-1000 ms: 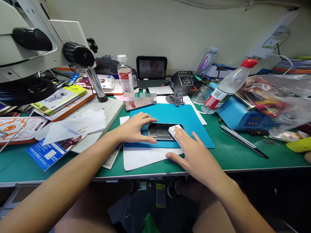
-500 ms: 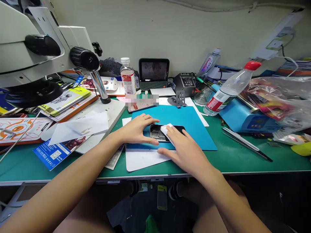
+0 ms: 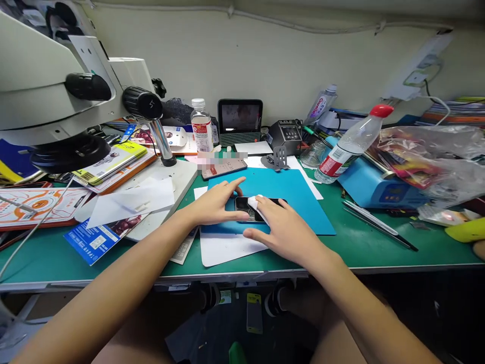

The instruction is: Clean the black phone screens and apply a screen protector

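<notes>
A dark phone (image 3: 242, 205) lies flat on the blue mat (image 3: 303, 202), its long side across my view. My left hand (image 3: 217, 203) is beside the phone's left end, thumb and fingers spread, the thumb along its near edge. Under the fingers of my right hand (image 3: 282, 227) is a white wipe (image 3: 253, 202), pressed onto the phone's screen; the thumb points left over the mat's near edge. That hand hides the right part of the phone. White paper (image 3: 227, 248) sticks out from beneath the mat.
A microscope (image 3: 71, 116) overhangs the left side above booklets (image 3: 109, 162). Another phone (image 3: 223, 168) lies behind the mat. A bottle with a red cap (image 3: 352, 144), a blue box (image 3: 371, 182) and tweezers (image 3: 379, 225) are to the right.
My right hand and the wipe have moved slightly left over the phone. My left hand's fingers have lifted and spread a little. The camera view has shifted slightly.
</notes>
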